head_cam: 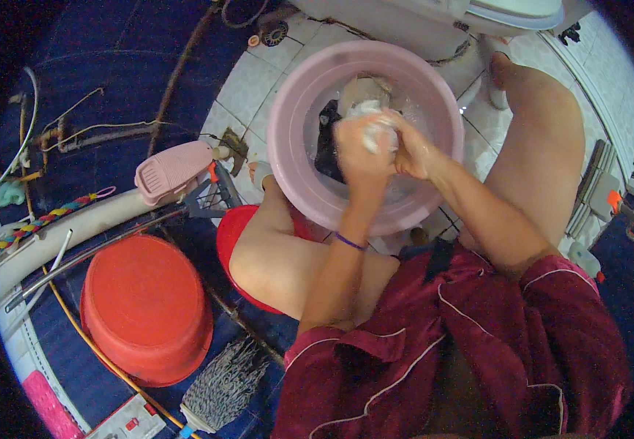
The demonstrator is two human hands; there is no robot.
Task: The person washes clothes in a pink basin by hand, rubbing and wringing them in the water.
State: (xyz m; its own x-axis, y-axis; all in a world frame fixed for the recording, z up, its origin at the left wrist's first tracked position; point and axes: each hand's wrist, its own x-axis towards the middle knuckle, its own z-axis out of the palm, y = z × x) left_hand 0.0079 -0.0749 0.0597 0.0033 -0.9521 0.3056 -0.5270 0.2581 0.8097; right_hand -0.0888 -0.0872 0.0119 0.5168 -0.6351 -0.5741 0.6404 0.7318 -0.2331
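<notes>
A round pink plastic basin point(289, 181) stands on the floor between the person's legs. Over its middle, my left hand point(365, 145), blurred, and my right hand point(411, 145) are together, closed around a wet white cloth point(374, 131). A dark cloth point(328, 144) lies in the basin to the left of my hands, and a pale greyish cloth point(363, 93) lies just beyond them. Shiny water shows around the cloths. My fingers partly hide the white cloth, and its full shape cannot be told.
White floor tiles point(251, 88) surround the basin, with a toilet point(426, 27) behind it. To the left are a pink plastic washboard point(177, 167), an upturned red tub point(144, 296) and a grey mop head point(224, 384). A floor squeegee or brush point(596, 192) is at right.
</notes>
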